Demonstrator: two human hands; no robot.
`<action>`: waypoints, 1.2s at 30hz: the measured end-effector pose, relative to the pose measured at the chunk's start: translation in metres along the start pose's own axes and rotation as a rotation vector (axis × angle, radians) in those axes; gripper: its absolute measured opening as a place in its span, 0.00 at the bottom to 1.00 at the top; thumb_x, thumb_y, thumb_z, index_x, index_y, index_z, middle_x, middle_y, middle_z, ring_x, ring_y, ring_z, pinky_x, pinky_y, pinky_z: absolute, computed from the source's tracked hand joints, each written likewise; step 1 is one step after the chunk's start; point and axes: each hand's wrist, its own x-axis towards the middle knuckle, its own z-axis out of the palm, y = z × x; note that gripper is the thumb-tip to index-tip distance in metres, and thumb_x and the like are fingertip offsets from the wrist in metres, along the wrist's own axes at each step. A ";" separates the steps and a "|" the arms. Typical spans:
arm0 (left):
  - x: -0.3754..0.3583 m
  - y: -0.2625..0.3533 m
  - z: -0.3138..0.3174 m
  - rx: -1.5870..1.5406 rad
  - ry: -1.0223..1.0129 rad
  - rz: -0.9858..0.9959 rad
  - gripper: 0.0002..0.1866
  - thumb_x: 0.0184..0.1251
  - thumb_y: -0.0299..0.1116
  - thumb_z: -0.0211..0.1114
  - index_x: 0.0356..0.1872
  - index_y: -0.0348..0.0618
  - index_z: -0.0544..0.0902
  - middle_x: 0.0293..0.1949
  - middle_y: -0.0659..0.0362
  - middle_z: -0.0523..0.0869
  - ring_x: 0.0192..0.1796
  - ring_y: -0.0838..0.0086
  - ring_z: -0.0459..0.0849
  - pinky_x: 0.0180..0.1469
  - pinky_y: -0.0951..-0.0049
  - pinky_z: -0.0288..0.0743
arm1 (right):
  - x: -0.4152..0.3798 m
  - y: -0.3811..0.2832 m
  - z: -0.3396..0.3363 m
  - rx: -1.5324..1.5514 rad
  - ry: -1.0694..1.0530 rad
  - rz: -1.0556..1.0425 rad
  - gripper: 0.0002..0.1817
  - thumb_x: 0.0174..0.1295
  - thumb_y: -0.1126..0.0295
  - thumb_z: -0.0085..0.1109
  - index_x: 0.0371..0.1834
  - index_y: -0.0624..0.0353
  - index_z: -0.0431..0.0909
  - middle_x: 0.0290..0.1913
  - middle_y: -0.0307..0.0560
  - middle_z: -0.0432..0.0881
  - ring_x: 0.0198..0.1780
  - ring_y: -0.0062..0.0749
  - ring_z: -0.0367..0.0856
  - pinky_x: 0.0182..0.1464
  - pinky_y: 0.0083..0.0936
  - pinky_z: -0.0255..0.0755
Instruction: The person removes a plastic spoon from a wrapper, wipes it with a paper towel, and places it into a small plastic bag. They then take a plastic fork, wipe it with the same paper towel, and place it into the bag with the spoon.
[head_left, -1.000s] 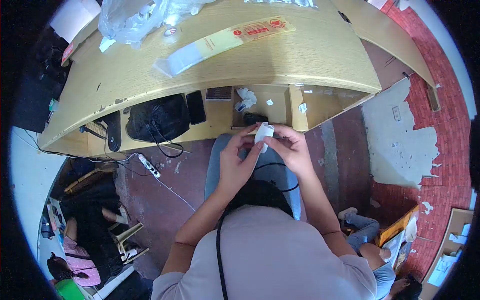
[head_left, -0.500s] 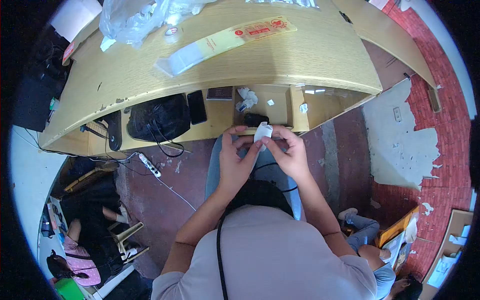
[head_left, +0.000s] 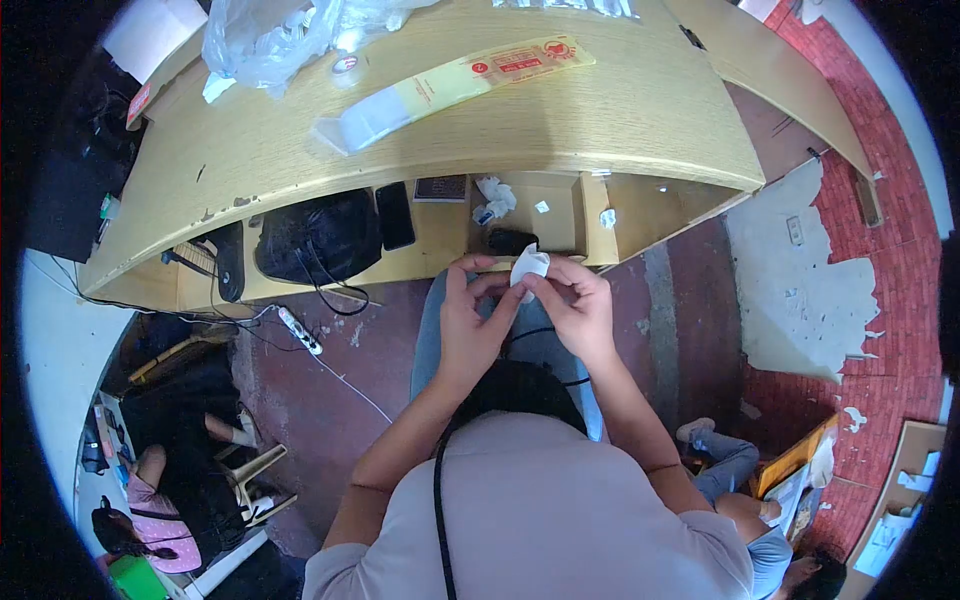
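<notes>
Between my two hands is a small folded piece of white paper (head_left: 530,266), held above my lap near the desk's front edge. My left hand (head_left: 474,322) pinches its left side with thumb and fingers. From the other side, my right hand (head_left: 580,308) grips it, thumb pressed against the lower part. The paper's top edge stands up between the fingers, partly opened out. Just beyond the hands, a black object (head_left: 510,240) lies in the open compartment, along with crumpled white paper (head_left: 494,198) and a small white scrap (head_left: 542,207).
On the desk top (head_left: 640,110) lie a long yellow-and-clear packet (head_left: 460,90), a tape roll (head_left: 348,70) and a plastic bag (head_left: 270,40). The shelf below holds a black phone (head_left: 395,215) and a black bag (head_left: 318,238). People sit at lower left (head_left: 165,515) and lower right (head_left: 740,500).
The white paper has shifted slightly and its top edge has spread a little wider. Both hands stay in nearly the same place, still gripping it.
</notes>
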 end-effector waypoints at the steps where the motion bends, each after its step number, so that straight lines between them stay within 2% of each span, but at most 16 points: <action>1: 0.000 0.000 -0.002 0.001 0.001 0.001 0.22 0.60 0.21 0.63 0.51 0.40 0.63 0.37 0.53 0.83 0.42 0.74 0.82 0.44 0.76 0.75 | -0.001 0.000 0.001 0.001 -0.001 -0.001 0.08 0.57 0.78 0.61 0.41 0.65 0.80 0.38 0.44 0.84 0.40 0.21 0.81 0.44 0.21 0.75; 4: 0.000 -0.004 -0.008 0.042 -0.072 -0.050 0.21 0.60 0.22 0.64 0.52 0.39 0.64 0.42 0.53 0.81 0.45 0.73 0.81 0.46 0.75 0.74 | -0.003 -0.002 0.003 -0.063 0.044 -0.029 0.07 0.57 0.78 0.61 0.39 0.65 0.81 0.37 0.44 0.85 0.38 0.20 0.81 0.43 0.20 0.75; 7: -0.002 -0.008 -0.016 0.073 -0.182 0.037 0.23 0.61 0.27 0.64 0.54 0.35 0.64 0.41 0.48 0.84 0.45 0.71 0.83 0.48 0.73 0.74 | -0.005 -0.009 0.002 -0.115 0.090 -0.030 0.07 0.57 0.78 0.62 0.39 0.65 0.81 0.37 0.44 0.85 0.38 0.19 0.81 0.42 0.20 0.75; 9: -0.001 -0.009 -0.026 0.387 -0.298 0.240 0.25 0.61 0.28 0.64 0.57 0.37 0.66 0.45 0.47 0.83 0.50 0.66 0.82 0.52 0.70 0.73 | -0.007 -0.018 0.001 -0.111 0.090 0.035 0.08 0.57 0.77 0.61 0.40 0.65 0.81 0.35 0.43 0.85 0.37 0.18 0.81 0.42 0.18 0.75; 10: -0.001 0.001 -0.037 0.386 -0.296 0.239 0.25 0.61 0.28 0.64 0.57 0.37 0.66 0.45 0.47 0.83 0.50 0.66 0.82 0.52 0.70 0.73 | -0.008 -0.020 0.000 -0.112 0.088 0.035 0.08 0.57 0.77 0.61 0.40 0.65 0.81 0.35 0.43 0.85 0.37 0.18 0.81 0.42 0.18 0.75; 12: 0.002 0.049 -0.070 0.570 -0.486 0.183 0.20 0.61 0.29 0.63 0.55 0.39 0.72 0.47 0.50 0.83 0.55 0.64 0.79 0.56 0.69 0.71 | -0.009 -0.022 -0.002 -0.092 0.104 0.012 0.08 0.57 0.77 0.62 0.41 0.64 0.81 0.35 0.42 0.85 0.36 0.18 0.81 0.40 0.17 0.75; 14: 0.012 0.099 -0.099 0.569 -0.432 0.145 0.13 0.61 0.28 0.62 0.47 0.41 0.79 0.47 0.52 0.83 0.53 0.66 0.80 0.56 0.71 0.70 | -0.009 -0.025 -0.005 -0.099 0.103 -0.003 0.08 0.57 0.77 0.62 0.41 0.64 0.81 0.35 0.42 0.85 0.35 0.17 0.81 0.39 0.17 0.75; 16: 0.029 0.138 -0.119 0.468 -0.145 0.272 0.11 0.62 0.28 0.61 0.45 0.40 0.81 0.43 0.56 0.84 0.44 0.70 0.81 0.52 0.74 0.71 | -0.010 -0.026 -0.005 -0.101 0.102 -0.017 0.08 0.57 0.77 0.62 0.41 0.64 0.82 0.35 0.42 0.85 0.34 0.17 0.81 0.39 0.17 0.75; 18: 0.063 0.162 -0.133 0.855 0.179 0.403 0.10 0.62 0.28 0.61 0.44 0.40 0.81 0.41 0.58 0.83 0.38 0.74 0.78 0.46 0.77 0.69 | -0.011 -0.027 -0.006 -0.146 0.102 -0.051 0.08 0.57 0.77 0.63 0.40 0.64 0.82 0.35 0.43 0.85 0.33 0.17 0.81 0.38 0.17 0.75; 21: 0.119 0.158 -0.158 0.981 0.144 0.526 0.10 0.62 0.32 0.62 0.43 0.41 0.82 0.42 0.61 0.82 0.39 0.77 0.74 0.46 0.79 0.66 | -0.016 -0.026 -0.007 -0.162 0.068 -0.064 0.08 0.56 0.77 0.63 0.39 0.63 0.82 0.35 0.43 0.85 0.33 0.18 0.81 0.37 0.17 0.75; 23: 0.137 0.149 -0.162 0.815 -0.072 0.386 0.11 0.61 0.35 0.65 0.42 0.42 0.82 0.40 0.64 0.78 0.40 0.79 0.70 0.44 0.82 0.64 | -0.019 -0.022 -0.008 -0.153 0.051 -0.054 0.08 0.56 0.78 0.63 0.39 0.63 0.82 0.34 0.43 0.85 0.34 0.18 0.81 0.37 0.17 0.75; 26: 0.150 0.141 -0.163 0.843 -0.148 0.302 0.11 0.59 0.36 0.68 0.40 0.42 0.82 0.34 0.66 0.73 0.38 0.82 0.67 0.40 0.83 0.61 | -0.022 -0.018 -0.008 -0.134 0.025 -0.031 0.08 0.56 0.78 0.63 0.39 0.63 0.82 0.35 0.43 0.85 0.34 0.19 0.82 0.38 0.18 0.75; 30: 0.162 0.132 -0.169 0.775 -0.190 0.364 0.09 0.58 0.34 0.68 0.37 0.43 0.82 0.32 0.68 0.70 0.35 0.84 0.66 0.35 0.85 0.59 | -0.024 -0.019 -0.010 -0.097 -0.014 0.025 0.08 0.56 0.78 0.62 0.40 0.63 0.82 0.35 0.43 0.85 0.35 0.19 0.82 0.39 0.19 0.76; 32: 0.162 0.131 -0.169 0.649 -0.125 0.260 0.08 0.58 0.33 0.68 0.35 0.43 0.81 0.30 0.70 0.71 0.31 0.87 0.66 0.33 0.86 0.58 | -0.025 -0.020 -0.010 -0.099 -0.019 0.032 0.08 0.57 0.78 0.62 0.40 0.63 0.82 0.35 0.44 0.85 0.36 0.19 0.82 0.39 0.19 0.76; 36: 0.160 0.139 -0.162 0.625 -0.097 0.254 0.09 0.61 0.36 0.66 0.35 0.43 0.80 0.27 0.71 0.71 0.28 0.88 0.65 0.31 0.86 0.58 | -0.027 -0.015 -0.010 -0.054 -0.034 0.031 0.08 0.57 0.78 0.61 0.41 0.63 0.81 0.37 0.44 0.85 0.38 0.20 0.82 0.40 0.19 0.75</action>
